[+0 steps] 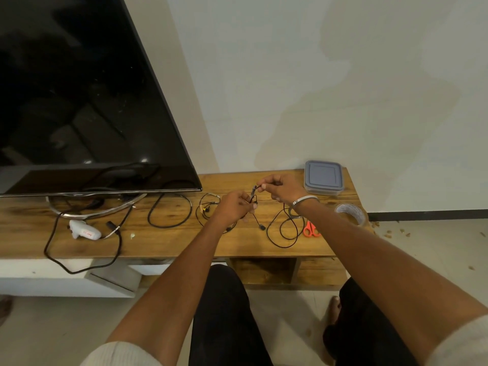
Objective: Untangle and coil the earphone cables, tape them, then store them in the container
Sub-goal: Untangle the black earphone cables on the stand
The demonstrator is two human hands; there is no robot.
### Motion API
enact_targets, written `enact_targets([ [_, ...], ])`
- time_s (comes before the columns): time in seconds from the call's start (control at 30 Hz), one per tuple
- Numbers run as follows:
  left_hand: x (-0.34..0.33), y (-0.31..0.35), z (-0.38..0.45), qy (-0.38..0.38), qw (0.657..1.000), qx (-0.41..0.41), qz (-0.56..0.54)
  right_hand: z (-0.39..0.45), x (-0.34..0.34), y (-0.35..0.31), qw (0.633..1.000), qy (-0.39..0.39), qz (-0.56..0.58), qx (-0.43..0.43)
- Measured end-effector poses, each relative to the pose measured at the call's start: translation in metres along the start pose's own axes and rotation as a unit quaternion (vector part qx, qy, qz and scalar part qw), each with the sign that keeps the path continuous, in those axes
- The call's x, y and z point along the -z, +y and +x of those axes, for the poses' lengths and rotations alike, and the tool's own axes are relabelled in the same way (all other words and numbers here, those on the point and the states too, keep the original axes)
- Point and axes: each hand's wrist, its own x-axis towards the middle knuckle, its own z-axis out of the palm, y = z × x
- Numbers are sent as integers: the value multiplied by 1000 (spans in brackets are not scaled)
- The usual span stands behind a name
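your knees and forearms fill the near view, and past them both hands work above the counter [171, 241]. your left hand [232, 207] has its grip curled round a bunch of black earphone cable [253, 198], while your right hand [282, 187] pinches the upper end of it between thumb and fingertips. the rest of that cable trails down to the counter and runs right into loose loops just beside the scissors [311, 229]. keep the left grip as the anchor and feed slack with the right, easing strands apart rather than tugging, since a hard pull would likely tighten any knot. another earphone [208, 208] lies coiled just left of your left hand. the tape [350, 211] sits at the right edge, and the container [323, 177], lid on, waits behind your right hand.
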Motion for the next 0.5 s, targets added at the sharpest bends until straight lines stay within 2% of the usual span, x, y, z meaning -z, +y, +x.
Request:
enact_targets([
  [0.17,0,-3,1,3,1000,1,-28,2,5,3,1000,13,-11,-3],
  [0.37,8,-16,2,79,995,44,30,2,13,8,999,31,-30,-13],
  [0.43,8,-19,3,93,994,48,0,3,15,10,997,45,-52,-19],
  [0.5,9,-22,4,123,987,66,-79,4,17,13,995,71,-69,-26],
])
